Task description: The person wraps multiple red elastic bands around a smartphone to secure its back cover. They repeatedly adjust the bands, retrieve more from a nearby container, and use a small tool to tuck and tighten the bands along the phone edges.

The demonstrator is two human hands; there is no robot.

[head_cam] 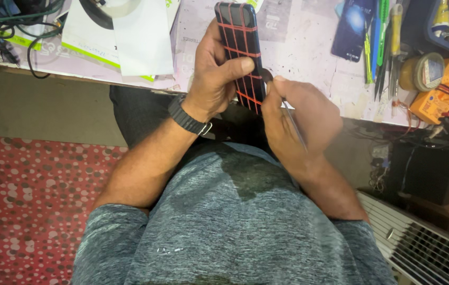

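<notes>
The left hand (215, 79) wraps tight around a dark phone (240, 53) crossed with red bands. The right hand (298, 119) pinches a thin metal tool (294, 125) at the phone's lower edge, above the bench (309, 58).

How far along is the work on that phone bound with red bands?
Done: red bands are wrapped across the phone, crossing in a grid. In hand: left hand grips the phone upright at the bench edge; right hand holds a thin metal tool against its lower side edge. Left: the phone looks closed; no parts removed that I can see.
</notes>
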